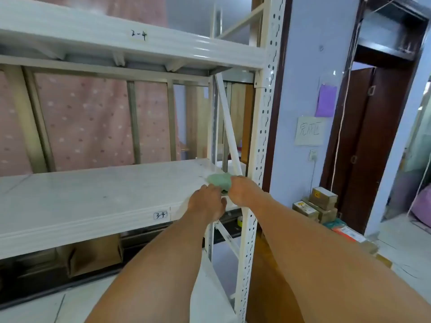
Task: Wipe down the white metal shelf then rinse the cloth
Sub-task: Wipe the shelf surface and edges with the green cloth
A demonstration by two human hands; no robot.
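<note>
Green cloth point(219, 180) lies bunched on the middle board of the white metal shelf point(93, 201), just left of the perforated front post point(263, 136). Right hand point(242, 191), nearest the post, has its fingers curled round the cloth. Left hand point(207, 201), a little farther left of the post, meets the cloth's near edge; whether its fingers grip cannot be told. A "3-4" label point(160, 215) sits well left of the post, and cardboard boxes point(324, 199) stand to its right.

Open shelf bay, crowded right end
The middle shelf board point(93, 201) lies bare leftward beneath the upper shelf point(116, 43); at its right end a diagonal brace point(228, 127) and perforated upright point(261, 136) hem the corner.
</note>
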